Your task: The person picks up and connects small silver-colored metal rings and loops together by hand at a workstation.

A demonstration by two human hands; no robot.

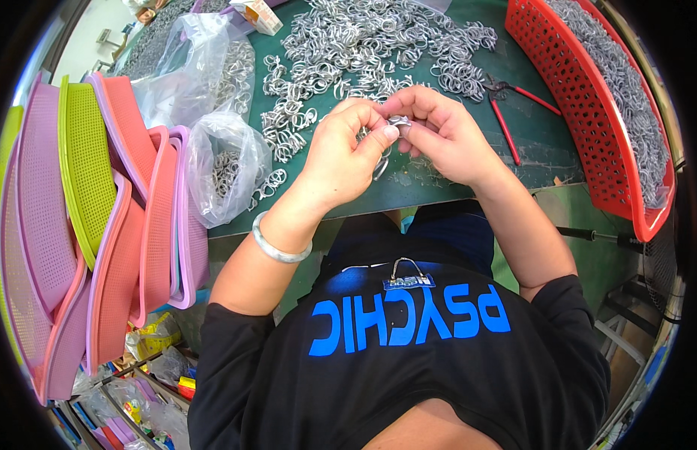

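Observation:
Close together over the near edge of a green table (543, 161), my two hands pinch small silver metal rings (399, 120) between thumbs and fingertips. My left hand (345, 150) is closed, with part of a ring hanging below its fingers. My right hand (446, 135) is closed on the same small cluster from the other side. Fingers cover much of the rings, so how they join cannot be made out. Just beyond my hands spreads a large heap of similar silver rings (341, 45). Pliers with red handles (504, 124) lie opened on the table, right of my right hand.
A red perforated basket (600, 124) full of grey metal pieces stands at the right. To the left are a clear plastic bag (247, 161) holding rings, a larger bag (187, 67), and stacked purple, green and coral baskets (120, 277). A small carton (260, 16) sits at the back.

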